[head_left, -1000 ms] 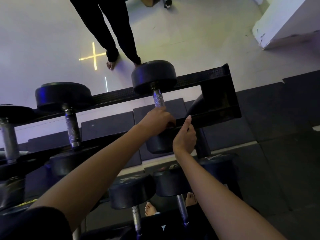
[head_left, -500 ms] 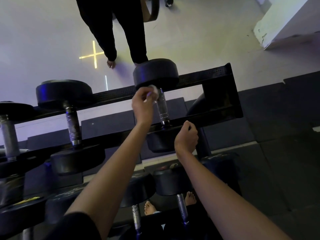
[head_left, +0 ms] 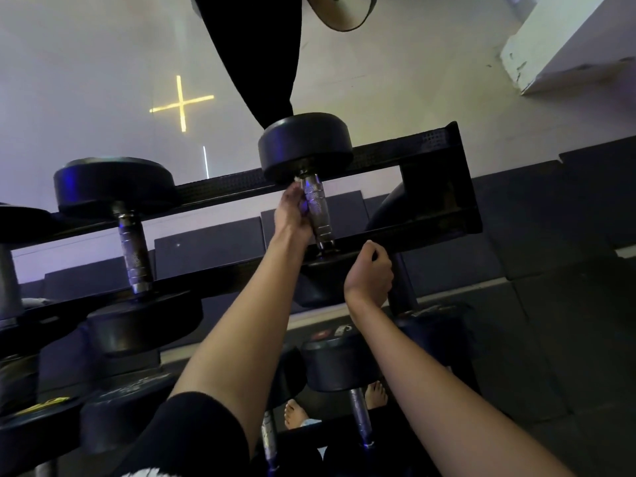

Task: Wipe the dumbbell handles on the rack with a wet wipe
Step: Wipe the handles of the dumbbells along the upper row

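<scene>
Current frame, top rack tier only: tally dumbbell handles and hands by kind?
Knurled steel dumbbell handles, top tier: 3
Hands: 2 (left hand, right hand)
Total: 5

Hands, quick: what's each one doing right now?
Left hand: curled round the dumbbell handle.
Right hand: fingers curled at the rack rail; grip cannot be told.

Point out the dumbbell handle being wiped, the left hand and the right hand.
dumbbell handle (head_left: pixel 316 211), head view, knurled metal middle of the bar.
left hand (head_left: pixel 292 218), head view, middle of the hand beside the handle.
right hand (head_left: pixel 370 275), head view, back of the hand.
</scene>
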